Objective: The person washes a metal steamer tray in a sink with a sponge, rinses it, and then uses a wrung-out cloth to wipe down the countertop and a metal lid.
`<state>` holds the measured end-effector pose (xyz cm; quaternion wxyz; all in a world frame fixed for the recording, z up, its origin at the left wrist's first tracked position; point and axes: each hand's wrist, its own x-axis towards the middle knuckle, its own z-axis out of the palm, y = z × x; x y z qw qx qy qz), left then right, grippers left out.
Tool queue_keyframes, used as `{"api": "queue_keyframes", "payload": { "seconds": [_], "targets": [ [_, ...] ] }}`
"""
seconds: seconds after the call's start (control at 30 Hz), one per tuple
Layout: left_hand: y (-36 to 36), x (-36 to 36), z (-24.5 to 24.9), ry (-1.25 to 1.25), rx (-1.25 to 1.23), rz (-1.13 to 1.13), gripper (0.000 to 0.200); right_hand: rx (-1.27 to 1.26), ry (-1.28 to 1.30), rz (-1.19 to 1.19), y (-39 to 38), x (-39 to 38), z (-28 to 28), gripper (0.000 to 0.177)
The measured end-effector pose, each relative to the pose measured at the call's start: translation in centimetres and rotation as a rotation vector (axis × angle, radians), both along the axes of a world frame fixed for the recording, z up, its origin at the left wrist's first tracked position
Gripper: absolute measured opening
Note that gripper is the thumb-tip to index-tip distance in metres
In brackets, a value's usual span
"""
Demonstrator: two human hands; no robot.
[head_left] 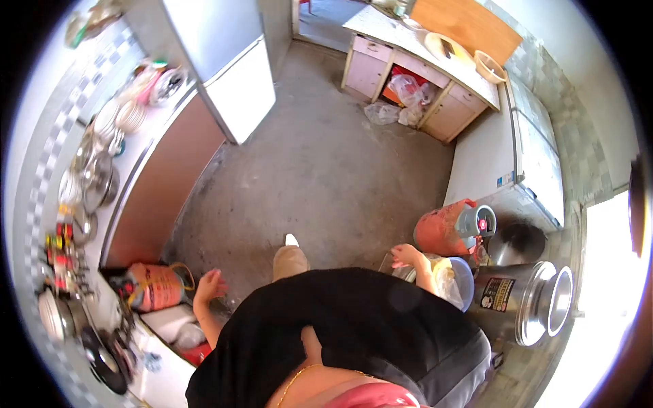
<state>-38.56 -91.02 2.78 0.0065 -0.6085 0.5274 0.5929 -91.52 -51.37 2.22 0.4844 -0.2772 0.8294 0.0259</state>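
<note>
My left hand (211, 287) hangs at my side with its fingers loosely apart and nothing in it. Nearest to it is an orange gas cylinder (158, 287) with a yellowish hose, under the left counter. My right hand (406, 256) is held out on the other side, fingers loosely stretched and holding nothing. Close beyond it stand another orange gas cylinder (441, 228) and a blue-rimmed basin (464, 282) with something yellowish by it; my forearm hides part of what lies below. One light shoe (291, 240) shows ahead of my body on the floor.
Along the left runs a counter (95, 268) with dishes, pans and jars, ending at a fridge (241, 88). A desk (435, 64) with a bowl and knife stands ahead right. A white chest-like appliance (483, 143) and large steel pot (507, 302) line the right wall.
</note>
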Motion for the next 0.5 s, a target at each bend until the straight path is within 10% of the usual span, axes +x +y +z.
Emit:
{"api": "queue_keyframes", "payload": {
  "seconds": [0.07, 0.13, 0.23, 0.37, 0.5],
  "targets": [
    [-3.4, -2.5, 1.4, -0.001, -0.028, -0.065, 0.041, 0.052, 0.029, 0.029, -1.0, -1.6, 0.6, 0.045],
    [-9.3, -6.1, 0.7, -0.717, -0.367, -0.859, 0.045, 0.141, 0.292, 0.048, -2.4, -2.8, 1.3, 0.042],
    [-18.1, -14.7, 1.1, -0.333, -0.73, -0.711, 0.046, -0.462, 0.278, -0.17, -7.7, -6.8, 1.5, 0.046],
    [-26.4, -32.7, 8.5, -0.017, -0.786, -0.772, 0.047, -0.643, -0.081, -0.615, -15.2, -11.3, 9.5, 0.046],
    [-32.9, -47.6, 11.3, 0.635, -0.343, -0.549, 0.049, -1.125, -0.601, -1.172, -19.6, -18.2, 9.1, 0.044]
  ]
}}
